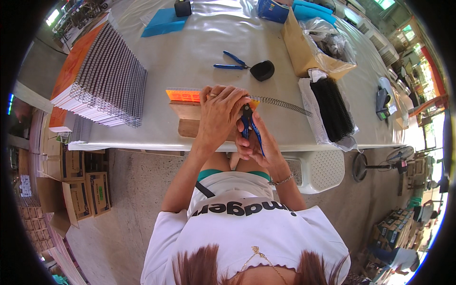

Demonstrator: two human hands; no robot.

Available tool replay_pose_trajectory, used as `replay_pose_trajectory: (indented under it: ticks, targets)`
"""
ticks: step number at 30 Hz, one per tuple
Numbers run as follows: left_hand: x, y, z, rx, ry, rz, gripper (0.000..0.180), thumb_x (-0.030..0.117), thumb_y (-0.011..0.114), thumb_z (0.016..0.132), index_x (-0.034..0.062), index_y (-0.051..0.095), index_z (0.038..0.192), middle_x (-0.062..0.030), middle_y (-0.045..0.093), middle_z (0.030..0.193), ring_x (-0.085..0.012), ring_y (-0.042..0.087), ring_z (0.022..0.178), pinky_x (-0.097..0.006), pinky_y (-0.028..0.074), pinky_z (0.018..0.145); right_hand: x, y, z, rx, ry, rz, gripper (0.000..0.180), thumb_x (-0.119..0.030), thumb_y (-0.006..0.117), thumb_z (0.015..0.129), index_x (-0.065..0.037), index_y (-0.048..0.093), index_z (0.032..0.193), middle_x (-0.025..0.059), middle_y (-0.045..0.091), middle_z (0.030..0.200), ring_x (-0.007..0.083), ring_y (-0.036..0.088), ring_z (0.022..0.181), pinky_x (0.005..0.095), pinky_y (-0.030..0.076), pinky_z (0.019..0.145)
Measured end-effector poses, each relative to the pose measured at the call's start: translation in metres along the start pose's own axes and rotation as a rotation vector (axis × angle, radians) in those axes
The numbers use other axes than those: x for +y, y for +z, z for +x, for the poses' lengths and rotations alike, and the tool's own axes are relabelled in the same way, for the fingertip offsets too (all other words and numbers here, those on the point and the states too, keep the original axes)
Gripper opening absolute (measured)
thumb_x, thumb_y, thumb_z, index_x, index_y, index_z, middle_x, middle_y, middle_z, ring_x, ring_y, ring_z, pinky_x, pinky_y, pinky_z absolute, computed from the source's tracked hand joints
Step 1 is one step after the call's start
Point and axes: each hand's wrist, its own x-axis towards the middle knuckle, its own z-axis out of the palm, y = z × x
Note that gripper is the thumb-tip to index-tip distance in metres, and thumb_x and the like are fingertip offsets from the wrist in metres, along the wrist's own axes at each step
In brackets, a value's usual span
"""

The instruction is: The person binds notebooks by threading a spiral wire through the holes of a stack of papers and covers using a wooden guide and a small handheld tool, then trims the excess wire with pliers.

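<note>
My left hand (217, 114) is bent over a notebook with an orange cover (183, 96), gripping its upper edge. Blue-handled cutting pliers (246, 122) are held in my right hand (263, 145), their jaws up against the notebook's right end. From that end a dark spiral coil (285, 104) sticks out to the right. A wooden block (187, 111) sits under the notebook at the table's near edge. My fingers hide most of the notebook and the tips of the jaws.
A tall stack of spiral-bound books (107, 76) stands at the left. Beyond my hands lie a second pair of blue pliers (230, 66) and a black roll (262, 70). To the right are a bundle of black coils (332, 109) and a lined cardboard box (297, 50).
</note>
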Motion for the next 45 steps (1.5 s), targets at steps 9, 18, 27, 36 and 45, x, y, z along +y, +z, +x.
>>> replay_pose_trajectory:
  ticks: [9, 18, 27, 36, 45]
  targets:
    - [-0.001, 0.001, 0.0, 0.018, 0.016, -0.016, 0.014, 0.023, 0.06, 0.096, 0.0129, 0.068, 0.102, -0.0019, 0.07, 0.102, -0.0221, 0.059, 0.103, -0.043, 0.03, 0.099, 0.004, -0.005, 0.006, -0.107, -0.061, 0.071, 0.051, -0.056, 0.036, 0.106, -0.008, 0.052, 0.109, 0.0022, 0.051, 0.08, 0.0161, 0.053, 0.069, 0.0326, 0.045, 0.068]
    - [-0.003, 0.002, 0.0, 0.039, 0.048, 0.004, 0.015, 0.022, 0.059, 0.096, 0.0131, 0.068, 0.104, -0.0019, 0.069, 0.102, -0.0219, 0.059, 0.102, -0.042, 0.03, 0.098, 0.001, -0.001, 0.002, -0.018, -0.021, -0.038, 0.055, -0.065, 0.043, 0.101, -0.01, 0.049, 0.101, -0.0002, 0.043, 0.072, 0.0126, 0.041, 0.057, 0.0262, 0.037, 0.054]
    - [-0.002, 0.008, 0.001, 0.1, -0.009, -0.001, 0.015, 0.021, 0.054, 0.101, 0.0118, 0.066, 0.105, -0.0028, 0.068, 0.099, -0.0232, 0.059, 0.099, -0.043, 0.032, 0.099, -0.032, -0.055, -0.023, 0.181, 0.031, -0.856, 0.047, -0.052, 0.046, 0.105, -0.006, 0.059, 0.107, 0.0005, 0.051, 0.074, 0.0119, 0.049, 0.062, 0.0239, 0.045, 0.059]
    - [0.003, 0.005, -0.005, 0.163, 0.012, -0.071, 0.028, 0.026, 0.055, 0.102, 0.0147, 0.059, 0.128, -0.007, 0.061, 0.12, -0.0245, 0.054, 0.117, -0.051, 0.025, 0.112, -0.053, -0.151, 0.021, 0.647, -0.65, -1.953, 0.048, -0.039, 0.061, 0.099, -0.003, 0.053, 0.128, 0.0255, 0.051, 0.129, 0.0425, 0.043, 0.13, 0.0465, 0.035, 0.11]
    - [0.009, 0.008, -0.028, 0.26, -0.195, 0.323, 0.05, 0.046, 0.076, 0.086, 0.0148, 0.058, 0.121, -0.0074, 0.039, 0.144, -0.0346, 0.034, 0.139, -0.059, 0.015, 0.115, -0.101, -0.163, 0.137, 0.413, -0.636, -1.675, 0.053, -0.038, 0.078, 0.085, -0.002, 0.06, 0.119, 0.021, 0.052, 0.133, 0.0356, 0.048, 0.128, 0.0444, 0.041, 0.109]
